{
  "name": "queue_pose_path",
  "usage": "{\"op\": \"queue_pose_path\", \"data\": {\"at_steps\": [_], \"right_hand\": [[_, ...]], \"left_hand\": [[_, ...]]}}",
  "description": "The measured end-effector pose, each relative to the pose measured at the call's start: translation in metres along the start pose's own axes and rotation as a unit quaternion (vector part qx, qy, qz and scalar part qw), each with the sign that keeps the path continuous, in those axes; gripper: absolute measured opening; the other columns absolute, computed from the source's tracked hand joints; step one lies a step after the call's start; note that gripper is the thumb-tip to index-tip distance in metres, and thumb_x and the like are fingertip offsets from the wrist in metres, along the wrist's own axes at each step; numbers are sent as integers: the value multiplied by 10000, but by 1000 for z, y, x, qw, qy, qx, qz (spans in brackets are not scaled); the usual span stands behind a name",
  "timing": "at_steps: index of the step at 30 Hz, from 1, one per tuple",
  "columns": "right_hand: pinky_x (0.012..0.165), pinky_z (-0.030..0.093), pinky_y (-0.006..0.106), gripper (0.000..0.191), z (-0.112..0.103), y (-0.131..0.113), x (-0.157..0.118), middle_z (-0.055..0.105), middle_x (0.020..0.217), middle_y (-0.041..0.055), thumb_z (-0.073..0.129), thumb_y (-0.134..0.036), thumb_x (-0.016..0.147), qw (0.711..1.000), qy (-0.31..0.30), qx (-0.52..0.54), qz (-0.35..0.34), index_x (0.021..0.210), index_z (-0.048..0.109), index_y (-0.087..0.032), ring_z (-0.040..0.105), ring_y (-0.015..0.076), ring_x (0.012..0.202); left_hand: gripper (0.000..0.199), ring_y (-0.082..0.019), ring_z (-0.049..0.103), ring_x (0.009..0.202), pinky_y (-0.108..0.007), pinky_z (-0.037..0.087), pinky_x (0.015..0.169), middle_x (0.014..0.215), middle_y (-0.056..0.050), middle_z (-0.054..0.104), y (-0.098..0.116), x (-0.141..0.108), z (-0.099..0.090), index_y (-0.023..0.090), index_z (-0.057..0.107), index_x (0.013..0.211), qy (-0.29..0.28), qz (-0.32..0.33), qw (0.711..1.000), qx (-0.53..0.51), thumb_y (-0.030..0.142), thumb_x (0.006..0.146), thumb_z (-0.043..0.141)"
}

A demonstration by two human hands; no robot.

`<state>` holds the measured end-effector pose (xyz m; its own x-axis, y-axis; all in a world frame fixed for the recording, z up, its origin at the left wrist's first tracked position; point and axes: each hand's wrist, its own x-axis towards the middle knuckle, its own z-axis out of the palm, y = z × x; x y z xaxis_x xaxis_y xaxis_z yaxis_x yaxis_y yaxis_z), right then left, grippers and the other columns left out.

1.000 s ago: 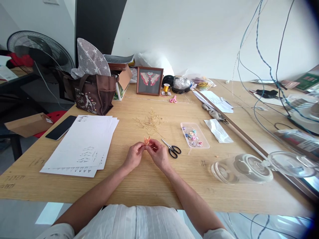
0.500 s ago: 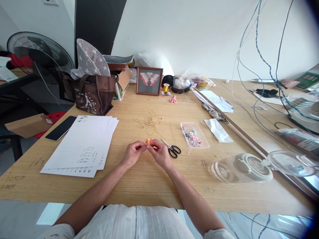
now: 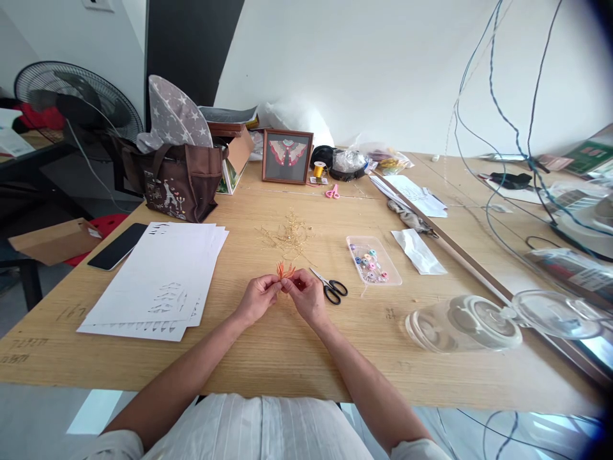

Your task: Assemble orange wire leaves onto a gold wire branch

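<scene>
Orange piece between pinched fingertips of left hand and right hand.

A wooden worktop against a pale wall in a brightly lit room

A dark upright panel breaks the wall toward the left, near a black fan that stands behind a red stool. Twisted cables hang at the right; beneath the worktop's near edge, a bright patch lies on the grey floor.
</scene>
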<state>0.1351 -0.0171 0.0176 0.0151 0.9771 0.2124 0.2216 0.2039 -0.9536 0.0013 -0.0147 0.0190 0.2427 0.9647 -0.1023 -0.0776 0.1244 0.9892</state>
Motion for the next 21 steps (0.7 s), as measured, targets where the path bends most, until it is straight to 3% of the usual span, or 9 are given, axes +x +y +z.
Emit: {"op": "queue_pose_path", "data": {"at_steps": [3,8,14,21], "right_hand": [[515,451,246,217,-1,-1,0,606,618,21,595,-368,759,1000,-2,-2,-3,683,567,-166,565,133,552],[520,457,244,210,-1,-2,0,613,629,21,592,-372,762,1000,-17,13,-1,743,581,-163,585,138,565],[506,444,234,237,-1,-1,0,610,592,25,577,-378,772,1000,-14,19,17,688,565,-156,570,131,537],[528,448,224,232,-2,-2,1,621,630,28,568,-382,780,999,-28,36,14,786,602,-153,581,128,565]], "left_hand": [[288,-34,288,390,-186,191,372,487,60,399,5,-1,2,134,587,661,-6,-21,999,-42,414,695,640],[299,-24,304,394,-187,190,367,570,25,517,6,-2,1,126,620,682,4,-35,998,-51,420,663,670],[315,-19,303,404,-181,197,374,622,5,573,2,0,0,123,646,753,8,-44,998,-54,419,650,681],[302,-25,279,409,-181,163,377,513,38,485,8,-2,0,119,641,702,6,-59,995,-80,414,652,685]]}}
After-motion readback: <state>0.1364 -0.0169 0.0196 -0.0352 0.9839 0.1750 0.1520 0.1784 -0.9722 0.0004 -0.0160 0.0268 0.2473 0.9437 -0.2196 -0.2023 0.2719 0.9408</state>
